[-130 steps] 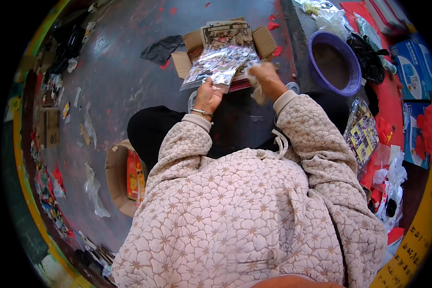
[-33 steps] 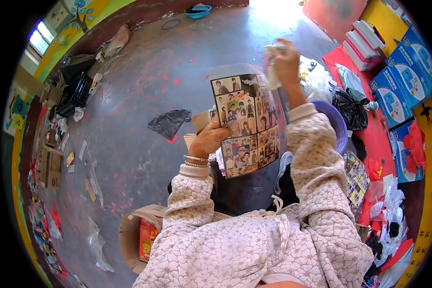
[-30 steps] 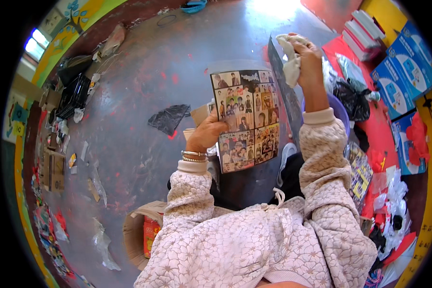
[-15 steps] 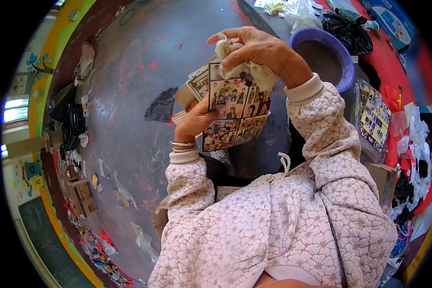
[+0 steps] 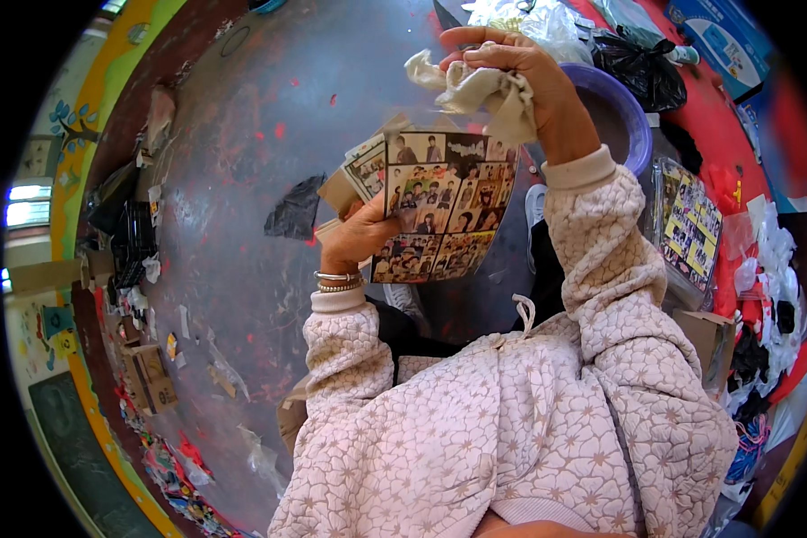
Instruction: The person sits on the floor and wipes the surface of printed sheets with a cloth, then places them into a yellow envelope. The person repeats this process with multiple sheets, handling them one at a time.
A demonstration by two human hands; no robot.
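Observation:
My left hand (image 5: 360,235) is closed on the left side of a picture sheet (image 5: 453,202), a flat panel printed with rows of small photos of people. Behind it, cardboard and more printed sheets (image 5: 366,170) stick out, gripped in the same hand. Above the sheet's upper right corner, my right hand (image 5: 531,79) pinches a crumpled off-white cloth (image 5: 486,92) that hangs from the fingers. The cloth's lower end is close to the sheet; whether it touches cannot be made out.
A purple basin (image 5: 635,117) stands on the right, beside a black plastic bag (image 5: 641,72). Nearer lies a plastic-wrapped stack of similar printed sheets (image 5: 686,224). A black scrap (image 5: 294,208) lies on the grey floor (image 5: 242,296). A cardboard box (image 5: 148,378) and litter line the left wall.
My right hand has lifted off the sheet with the cloth, moving up and right, and uncovered the top row of photos. My left hand still holds the sheet, lowered slightly.

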